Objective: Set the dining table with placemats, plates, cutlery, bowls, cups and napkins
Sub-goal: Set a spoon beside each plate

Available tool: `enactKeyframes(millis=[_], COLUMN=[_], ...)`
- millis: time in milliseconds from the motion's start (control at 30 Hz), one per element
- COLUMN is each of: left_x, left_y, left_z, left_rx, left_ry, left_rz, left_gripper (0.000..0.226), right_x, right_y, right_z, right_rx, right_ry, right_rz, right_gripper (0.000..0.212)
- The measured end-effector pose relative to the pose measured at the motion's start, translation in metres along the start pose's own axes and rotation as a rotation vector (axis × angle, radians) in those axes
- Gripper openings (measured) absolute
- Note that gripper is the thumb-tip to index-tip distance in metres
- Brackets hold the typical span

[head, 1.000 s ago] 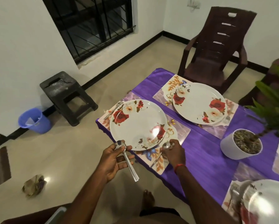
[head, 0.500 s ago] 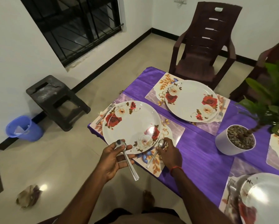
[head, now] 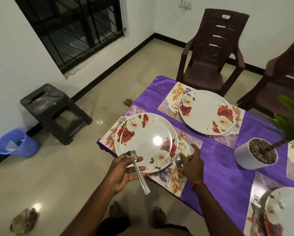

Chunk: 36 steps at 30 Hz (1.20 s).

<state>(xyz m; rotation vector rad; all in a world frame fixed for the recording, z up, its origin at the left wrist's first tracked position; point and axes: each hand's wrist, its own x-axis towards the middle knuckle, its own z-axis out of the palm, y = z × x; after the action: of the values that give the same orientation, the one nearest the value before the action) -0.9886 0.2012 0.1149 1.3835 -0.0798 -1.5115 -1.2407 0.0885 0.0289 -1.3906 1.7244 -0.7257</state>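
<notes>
Left hand (head: 122, 172) grips a spoon (head: 141, 178), right hand (head: 192, 166) spread open.

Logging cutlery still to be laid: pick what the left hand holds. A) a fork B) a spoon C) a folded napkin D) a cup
B: the left hand grips a spoon, its bowl up by the thumb over the near plate's rim and its handle sticking out below the fingers.
</notes>
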Motion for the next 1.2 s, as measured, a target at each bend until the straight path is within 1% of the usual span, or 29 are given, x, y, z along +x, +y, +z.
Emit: enactKeyframes(millis=[100, 200, 267, 367, 433, 500, 567, 700, 933, 1067, 1200], left_x=[0.007, 0.013, 0.017, 0.022, 0.024, 0.025, 0.025, 0.03, 0.058, 0.09, 0.12], left_y=[0.026, 0.053, 0.073, 0.099, 0.114, 0.127, 0.137, 0.157, 0.209, 0.248, 0.293], left_z=[-0.014, -0.031, -0.045, -0.069, -0.09, -0.11, -0.127, -0.149, -0.172, -0.186, -0.194], left_rx=[0.028, 0.069, 0.094, 0.132, 0.141, 0.15, 0.167, 0.231, 0.288, 0.327, 0.36], left_ry=[-0.038, -0.078, -0.107, -0.139, -0.131, -0.115, -0.097, -0.063, -0.053, -0.034, -0.035], left_rz=[0.027, 0.063, 0.082, 0.115, 0.138, 0.161, 0.181, 0.224, 0.259, 0.27, 0.236], left_gripper=[0.023, 0.026, 0.028, 0.03, 0.031, 0.03, 0.027, 0.028, 0.027, 0.027, 0.028], right_x=[0.0, 0.001, -0.002, -0.018, -0.034, -0.052, -0.065, -0.066, -0.025, 0.008, 0.039], right_y=[-0.05, -0.105, -0.142, -0.194, -0.215, -0.228, -0.239, -0.267, -0.304, -0.326, -0.345], right_z=[0.016, 0.048, 0.077, 0.124, 0.158, 0.187, 0.206, 0.228, 0.273, 0.313, 0.348], right_rx=[0.081, 0.188, 0.185, 0.209, 0.198, 0.192, 0.233, 0.263, 0.14, 0.169, 0.206], right_ry=[0.055, -0.004, -0.086, -0.255, -0.409, -0.555, -0.632, -0.676, -0.734, -0.733, -0.756], right_rz=[-0.08, -0.178, -0.248, -0.295, -0.294, -0.266, -0.229, -0.173, -0.283, -0.292, -0.287], right_gripper=[0.052, 0.038, 0.033, 0.034, 0.033, 0.027, 0.02, 0.01, 0.021, 0.021, 0.02])
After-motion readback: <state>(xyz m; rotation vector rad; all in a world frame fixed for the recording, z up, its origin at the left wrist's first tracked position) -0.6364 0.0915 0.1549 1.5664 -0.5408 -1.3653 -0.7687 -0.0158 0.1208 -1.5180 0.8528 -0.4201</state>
